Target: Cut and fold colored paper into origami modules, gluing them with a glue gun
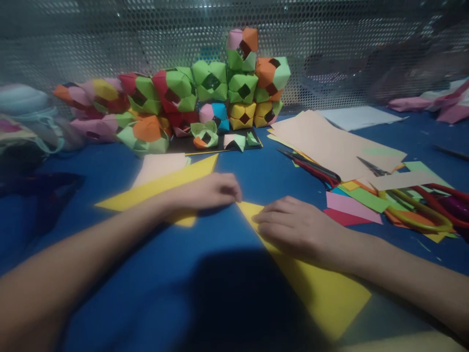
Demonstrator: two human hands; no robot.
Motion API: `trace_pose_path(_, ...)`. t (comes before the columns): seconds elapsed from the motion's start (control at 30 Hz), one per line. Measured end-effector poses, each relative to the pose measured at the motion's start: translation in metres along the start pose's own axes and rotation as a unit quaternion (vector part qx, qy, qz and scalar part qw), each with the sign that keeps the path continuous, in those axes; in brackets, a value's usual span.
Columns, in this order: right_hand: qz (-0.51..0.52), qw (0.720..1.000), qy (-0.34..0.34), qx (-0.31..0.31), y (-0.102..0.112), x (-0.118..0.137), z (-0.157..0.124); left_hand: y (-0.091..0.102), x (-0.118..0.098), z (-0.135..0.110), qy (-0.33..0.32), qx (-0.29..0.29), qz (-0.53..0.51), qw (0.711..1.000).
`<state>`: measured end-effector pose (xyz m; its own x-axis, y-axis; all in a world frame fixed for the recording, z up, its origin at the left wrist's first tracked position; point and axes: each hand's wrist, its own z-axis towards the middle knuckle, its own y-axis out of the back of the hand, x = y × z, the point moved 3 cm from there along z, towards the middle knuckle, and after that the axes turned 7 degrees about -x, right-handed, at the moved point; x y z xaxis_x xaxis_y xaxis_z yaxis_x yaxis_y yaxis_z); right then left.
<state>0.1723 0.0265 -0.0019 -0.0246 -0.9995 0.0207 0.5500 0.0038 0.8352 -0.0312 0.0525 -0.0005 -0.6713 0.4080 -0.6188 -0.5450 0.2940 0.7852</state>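
Observation:
A yellow paper sheet (322, 288) lies folded into a triangle on the blue table (154, 274), its tip pointing to the middle. My right hand (296, 227) rests flat on it with fingers together, pressing near the tip. My left hand (208, 191) has its fingers curled and pinches the very tip of that sheet. Under my left wrist lies a second yellow sheet (164, 186), partly covering a pale peach sheet (161, 164).
Many folded paper cubes (216, 88) in green, orange, red and yellow are stacked against a perforated metal wall (146, 29). Loose coloured sheets (330, 142) and scissors with yellow and red handles (417, 210) lie at right. A bag (25, 122) sits at left.

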Motion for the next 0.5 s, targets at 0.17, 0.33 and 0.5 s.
trace_pose_path(0.17, 0.001, 1.0, -0.002, 0.01, -0.0001, 0.0005, -0.0003, -0.0001, -0.0014, -0.0001, 0.006, 0.0, 0.008, 1.0)
trace_pose_path(0.33, -0.006, 1.0, 0.0, 0.021, -0.0002, 0.0018, 0.001, -0.0002, -0.002, -0.0004, 0.01, -0.006, 0.012, 1.0)
trace_pose_path(0.5, -0.005, 1.0, 0.004, 0.026, 0.0016, 0.0032, 0.0018, -0.0009, -0.0018, -0.0005, 0.012, -0.006, 0.012, 1.0)
